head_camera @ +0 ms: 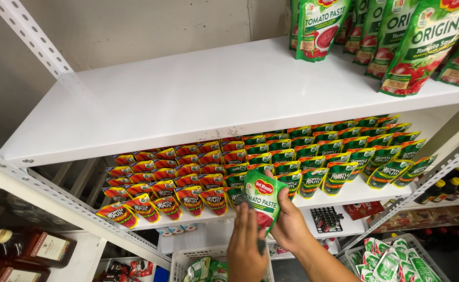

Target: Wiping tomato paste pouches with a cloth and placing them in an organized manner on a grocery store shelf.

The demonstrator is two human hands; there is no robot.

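A green sauce pouch (pixel 263 197) is held before the front edge of the lower shelf (pixel 344 194), pinched between the right hand (pixel 290 225) and left hand (pixel 246 244), both closed on it. It is judged light, soft and slippery; side seams are best gripped.

wall (pixel 135 31): plain beige | shelving (pixel 214 89): white metal, slotted posts | light: even

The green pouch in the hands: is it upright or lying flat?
Upright, slightly tilted: both hands hold the green pouch with its label facing the camera.
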